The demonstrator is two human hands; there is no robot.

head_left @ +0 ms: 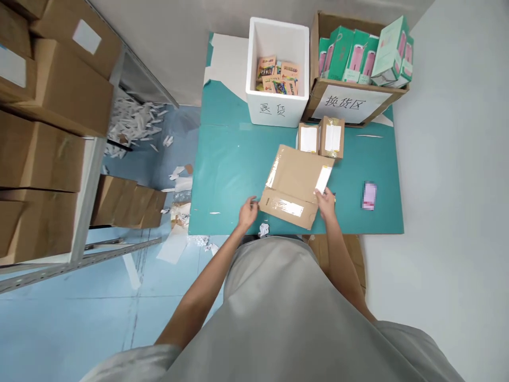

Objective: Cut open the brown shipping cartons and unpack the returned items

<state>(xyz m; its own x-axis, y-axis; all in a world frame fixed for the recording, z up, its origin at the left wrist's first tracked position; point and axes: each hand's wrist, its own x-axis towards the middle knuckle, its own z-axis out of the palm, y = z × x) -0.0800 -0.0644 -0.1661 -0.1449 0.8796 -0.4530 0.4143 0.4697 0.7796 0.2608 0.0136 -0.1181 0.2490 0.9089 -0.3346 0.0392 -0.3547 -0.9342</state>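
Right hand (326, 203) grips the edge of a flat cardboard carton (298, 175), on the near side of the white foam box (277, 109). From where I stand, the left hand (248, 212) is half-open by the carton's other corner; whether it touches, I can't tell. Crumpled paper (263, 229) lies farther nearward of that box.

Room seen from above. A green-topped table (225, 170) stands near a grey rear wall (167, 48), with a smooth white wall (453, 185) along its right side. At left, a metal shelving unit (88, 196) bears stacked brown cartons (71, 85); paper scraps (135, 124) litter the pale blue tiled floor (173, 297). Light is soft and even.
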